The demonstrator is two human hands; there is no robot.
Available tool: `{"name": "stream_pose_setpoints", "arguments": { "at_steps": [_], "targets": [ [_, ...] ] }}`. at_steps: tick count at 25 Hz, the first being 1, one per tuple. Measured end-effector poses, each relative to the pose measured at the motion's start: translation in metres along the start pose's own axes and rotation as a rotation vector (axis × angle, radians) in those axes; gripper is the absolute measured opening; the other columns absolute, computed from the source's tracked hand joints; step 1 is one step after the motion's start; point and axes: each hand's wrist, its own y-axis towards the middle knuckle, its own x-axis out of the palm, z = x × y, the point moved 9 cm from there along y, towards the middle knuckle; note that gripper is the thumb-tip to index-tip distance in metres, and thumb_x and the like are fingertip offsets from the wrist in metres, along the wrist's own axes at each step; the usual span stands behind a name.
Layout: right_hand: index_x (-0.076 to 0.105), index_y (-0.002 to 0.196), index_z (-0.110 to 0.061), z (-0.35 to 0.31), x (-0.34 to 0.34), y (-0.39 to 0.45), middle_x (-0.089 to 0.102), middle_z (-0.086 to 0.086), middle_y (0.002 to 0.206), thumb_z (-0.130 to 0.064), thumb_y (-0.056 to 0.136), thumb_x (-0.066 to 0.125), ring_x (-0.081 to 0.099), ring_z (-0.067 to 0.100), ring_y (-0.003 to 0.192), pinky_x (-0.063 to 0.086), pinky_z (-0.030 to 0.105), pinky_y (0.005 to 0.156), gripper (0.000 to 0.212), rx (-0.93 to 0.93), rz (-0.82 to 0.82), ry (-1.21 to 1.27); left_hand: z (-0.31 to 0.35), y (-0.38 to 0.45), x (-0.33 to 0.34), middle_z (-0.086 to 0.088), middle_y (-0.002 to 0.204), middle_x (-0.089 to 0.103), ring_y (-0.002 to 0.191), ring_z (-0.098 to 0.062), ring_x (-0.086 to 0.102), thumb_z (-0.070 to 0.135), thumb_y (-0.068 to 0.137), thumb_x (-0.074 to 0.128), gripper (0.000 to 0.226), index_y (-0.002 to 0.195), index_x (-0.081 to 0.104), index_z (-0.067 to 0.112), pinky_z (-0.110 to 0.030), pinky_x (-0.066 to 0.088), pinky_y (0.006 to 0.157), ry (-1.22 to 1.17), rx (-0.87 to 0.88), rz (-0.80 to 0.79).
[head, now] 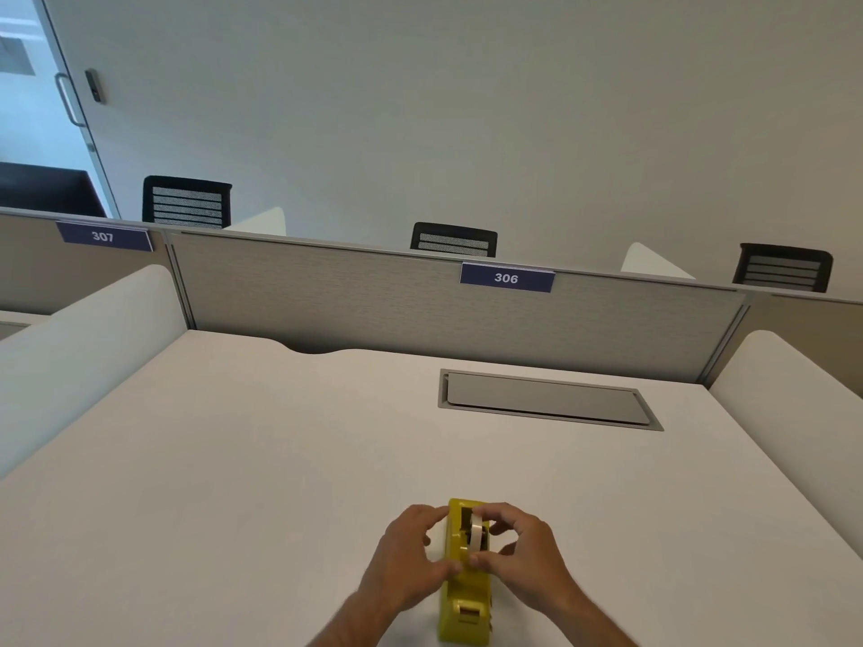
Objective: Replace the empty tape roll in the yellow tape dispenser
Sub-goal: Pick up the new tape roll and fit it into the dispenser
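Note:
The yellow tape dispenser point(464, 595) stands on the white desk point(280, 459) near its front edge, with its cutter end towards me. A thin whitish tape roll point(476, 530) sits upright in the dispenser's slot. My left hand point(411, 558) grips the dispenser's left side, thumb and fingers on the yellow body. My right hand point(518, 553) is at the right side, with thumb and fingers pinched on the roll. Whether the roll carries tape cannot be told.
A grey cable-box lid point(546, 398) is set into the desk at the back right. A grey partition point(373, 296) labelled 306 closes the far edge, and white side dividers point(84, 357) flank the desk. Black chairs stand beyond the partition.

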Motion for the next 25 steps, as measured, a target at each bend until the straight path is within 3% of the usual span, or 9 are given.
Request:
{"name": "stream_pose_setpoints", "arguments": {
  "at_steps": [3,5,9,14,18,22,25],
  "targets": [
    [0.058,0.096,-0.056,-0.003,0.002,0.005,0.061,-0.026,0.103,-0.024,0.063,0.089,0.060,0.004,0.094,0.058,0.018,0.069,0.055,-0.030,-0.002,-0.117,-0.002,-0.001,0.012,0.013,0.150,0.043,0.127,-0.013,0.049,0.063,0.063,0.079,0.103,0.150,0.028,0.042,-0.032,0.047,0.106,0.135,0.006,-0.105],
    [0.057,0.103,-0.054,-0.003,0.004,0.008,0.062,-0.019,0.105,-0.029,0.064,0.086,0.059,0.006,0.097,0.059,0.024,0.078,0.054,-0.052,0.001,-0.187,-0.002,-0.001,0.017,0.011,0.153,0.042,0.132,-0.014,0.046,0.068,0.062,0.078,0.108,0.152,0.022,0.043,-0.035,0.044,0.110,0.189,-0.001,-0.123],
    [0.059,0.121,-0.043,-0.001,0.008,0.011,0.061,-0.011,0.113,-0.037,0.068,0.084,0.056,0.008,0.103,0.056,0.028,0.090,0.058,-0.060,0.008,-0.290,-0.006,0.000,0.019,0.011,0.154,0.043,0.136,-0.015,0.042,0.070,0.066,0.076,0.108,0.152,0.017,0.044,-0.036,0.041,0.110,0.252,-0.010,-0.115],
    [0.061,0.121,-0.044,-0.001,0.009,0.012,0.058,-0.009,0.111,-0.039,0.067,0.083,0.055,0.008,0.104,0.055,0.027,0.089,0.059,-0.087,0.023,-0.330,-0.008,0.002,0.020,0.011,0.152,0.046,0.134,-0.015,0.044,0.069,0.064,0.077,0.109,0.152,0.017,0.046,-0.036,0.042,0.107,0.247,-0.013,-0.118],
    [0.064,0.119,-0.045,-0.003,0.009,0.011,0.060,-0.016,0.107,-0.039,0.065,0.082,0.050,0.006,0.105,0.054,0.028,0.087,0.057,-0.121,0.032,-0.347,-0.009,0.002,0.019,0.012,0.150,0.048,0.133,-0.014,0.046,0.068,0.062,0.078,0.108,0.150,0.018,0.049,-0.036,0.043,0.106,0.229,-0.007,-0.113],
    [0.061,0.125,-0.043,-0.007,0.012,0.008,0.053,-0.032,0.108,-0.043,0.068,0.078,0.045,0.003,0.106,0.045,0.019,0.088,0.060,-0.172,0.039,-0.423,-0.008,0.001,0.018,0.013,0.147,0.051,0.130,-0.013,0.048,0.069,0.060,0.077,0.107,0.149,0.019,0.052,-0.036,0.045,0.104,0.225,0.003,-0.104],
    [0.057,0.130,-0.042,-0.007,0.013,0.004,0.053,-0.033,0.115,-0.046,0.071,0.075,0.046,0.004,0.110,0.046,0.020,0.092,0.062,-0.186,0.047,-0.430,-0.008,0.000,0.018,0.014,0.147,0.051,0.130,-0.013,0.048,0.069,0.060,0.077,0.107,0.149,0.019,0.052,-0.035,0.044,0.103,0.225,0.005,-0.097]
  ]
}}
